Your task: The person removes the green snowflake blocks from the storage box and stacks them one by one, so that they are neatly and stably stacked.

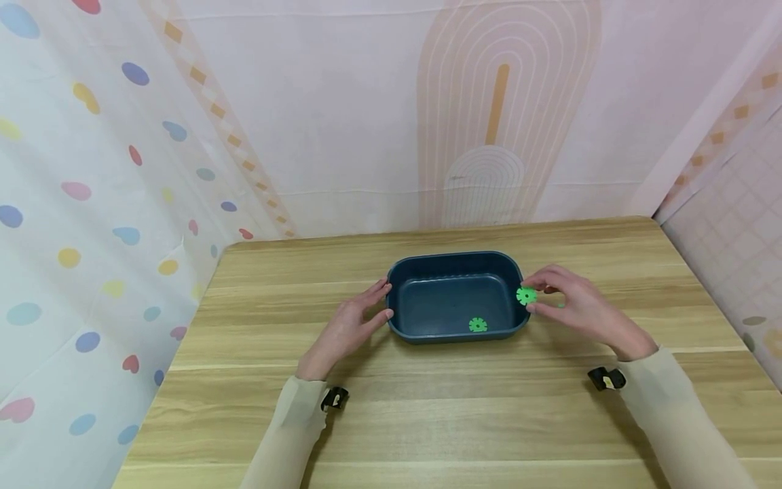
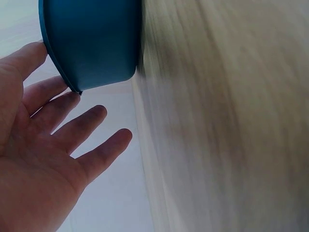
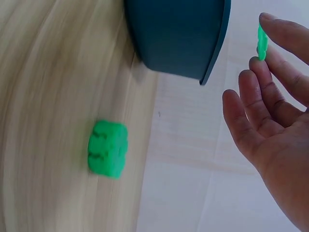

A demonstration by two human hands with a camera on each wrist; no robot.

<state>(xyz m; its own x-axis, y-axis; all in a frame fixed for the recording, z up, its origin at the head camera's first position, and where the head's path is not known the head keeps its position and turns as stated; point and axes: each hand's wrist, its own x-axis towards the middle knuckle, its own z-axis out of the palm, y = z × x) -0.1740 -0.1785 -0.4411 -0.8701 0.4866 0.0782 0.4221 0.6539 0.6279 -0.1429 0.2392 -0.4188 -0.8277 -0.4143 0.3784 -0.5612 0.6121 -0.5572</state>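
A dark blue rectangular plastic bin [image 1: 458, 299] stands on the wooden table, with one green notched disc [image 1: 478, 325] inside by its near wall. My left hand [image 1: 348, 326] touches the bin's left end, fingertips at the rim and the fingers loosely spread. Over the right end of the rim, my right hand [image 1: 577, 305] pinches another green notched disc [image 1: 527, 295] between thumb and fingers. The right wrist view shows that disc [image 3: 262, 42] edge-on. Below this hand a short stack of green discs [image 3: 108, 149] rests on the table, mostly hidden by the hand in the head view.
The wood-grain table [image 1: 427, 421] extends around the bin. A patterned curtain [image 1: 342, 122] hangs along its back edge, and a spotted one [image 1: 91, 272] hangs at the left. Each sleeve has a small black device [image 1: 607, 379] at the wrist.
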